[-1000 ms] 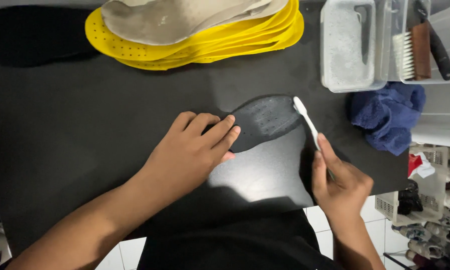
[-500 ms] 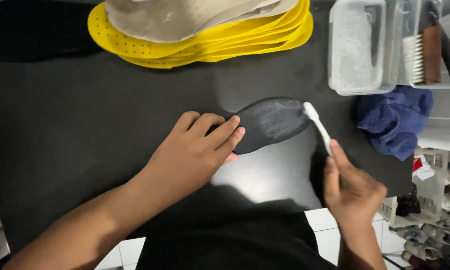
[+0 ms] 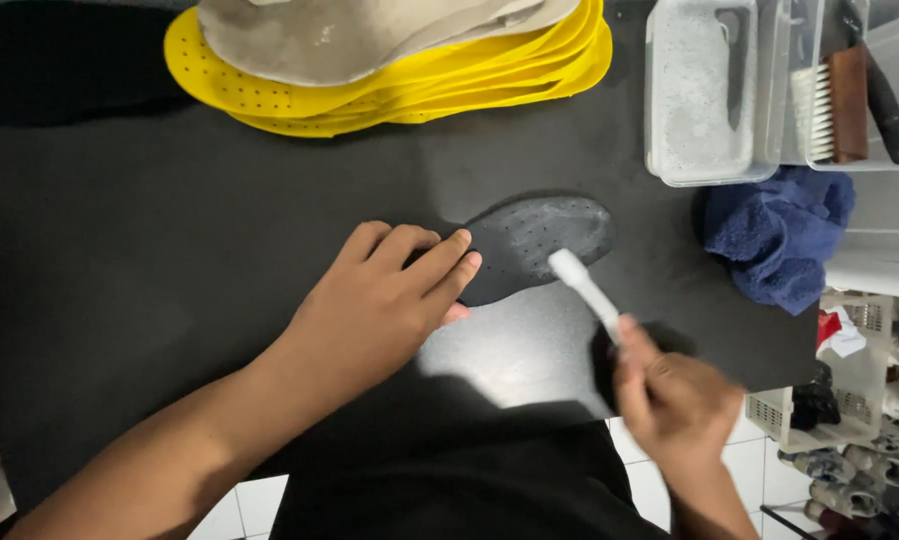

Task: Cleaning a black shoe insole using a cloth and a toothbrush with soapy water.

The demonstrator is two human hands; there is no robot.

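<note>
A dark perforated insole (image 3: 541, 238) lies flat near the middle of the black table (image 3: 169, 230), its front part greyish with foam. My left hand (image 3: 384, 300) presses flat on the insole's heel end, fingers spread over it. My right hand (image 3: 669, 395) grips the handle of a white toothbrush (image 3: 583, 288). The brush head sits at the insole's lower edge, and the hand is blurred with motion.
A stack of yellow perforated insoles (image 3: 409, 85) topped by a grey insole (image 3: 359, 35) lies at the back. A clear tub of foamy water (image 3: 697, 95) and a clear tub with a wooden brush (image 3: 834, 95) stand at the back right. A blue cloth (image 3: 779, 235) lies beside them.
The toothbrush head has moved from the insole's far right tip down and left to its lower edge, and my right hand came left with it. My left hand stayed put.
</note>
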